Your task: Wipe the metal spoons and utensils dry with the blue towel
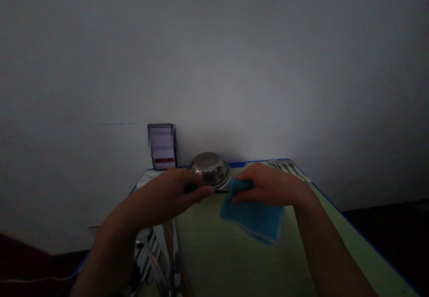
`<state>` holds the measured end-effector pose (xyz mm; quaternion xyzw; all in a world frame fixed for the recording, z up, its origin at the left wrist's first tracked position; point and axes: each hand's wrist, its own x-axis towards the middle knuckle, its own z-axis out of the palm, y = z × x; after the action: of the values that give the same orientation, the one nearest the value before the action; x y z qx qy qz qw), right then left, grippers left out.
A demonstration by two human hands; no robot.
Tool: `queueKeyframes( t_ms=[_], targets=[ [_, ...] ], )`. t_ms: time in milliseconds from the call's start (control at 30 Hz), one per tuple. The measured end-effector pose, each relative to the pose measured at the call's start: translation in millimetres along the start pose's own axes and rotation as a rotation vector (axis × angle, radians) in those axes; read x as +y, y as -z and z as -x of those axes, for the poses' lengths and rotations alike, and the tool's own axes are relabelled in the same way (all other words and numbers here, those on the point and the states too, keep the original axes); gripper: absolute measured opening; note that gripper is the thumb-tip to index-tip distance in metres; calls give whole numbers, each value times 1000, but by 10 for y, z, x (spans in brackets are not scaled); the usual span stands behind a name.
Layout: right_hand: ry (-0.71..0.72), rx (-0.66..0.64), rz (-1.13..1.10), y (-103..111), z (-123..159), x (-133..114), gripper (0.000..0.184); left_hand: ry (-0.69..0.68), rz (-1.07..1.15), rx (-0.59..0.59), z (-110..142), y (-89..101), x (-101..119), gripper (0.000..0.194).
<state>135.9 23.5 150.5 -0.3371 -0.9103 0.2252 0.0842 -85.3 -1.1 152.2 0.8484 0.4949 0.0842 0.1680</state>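
Note:
An upside-down shiny metal bowl [209,168] sits near the wall at the far end of the table, with layered rims under it. My left hand [182,187] is at the bowl's near left side, thumb in front and fingers curled against its edge; the fingertips are partly hidden. Just right of the bowl, my right hand [264,185] pinches a blue cloth [256,219] between thumb and fingers. The cloth hangs down over the green tabletop, its lower corner loose.
A phone [163,147] leans upright against the wall [254,73] behind my left hand. Several spoons [290,168] lie at the far right corner of the table [234,261]. Forks [149,248] and brown chopsticks [169,239] lie at the left, partly behind my left forearm.

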Motion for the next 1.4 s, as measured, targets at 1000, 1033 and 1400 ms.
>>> queueKeyframes(
  t_ms=[1000,1033,1400],
  targets=[
    [-16,-15,-2,-8,-11,12,22,-4,-28,-14,0,-1,-1,47],
    [-13,-17,2,-7,-9,14,23,-6,-29,-12,-1,0,0,47],
    [-29,-30,-21,2,-3,3,21,6,-25,-34,-7,0,3,47]
  ],
)
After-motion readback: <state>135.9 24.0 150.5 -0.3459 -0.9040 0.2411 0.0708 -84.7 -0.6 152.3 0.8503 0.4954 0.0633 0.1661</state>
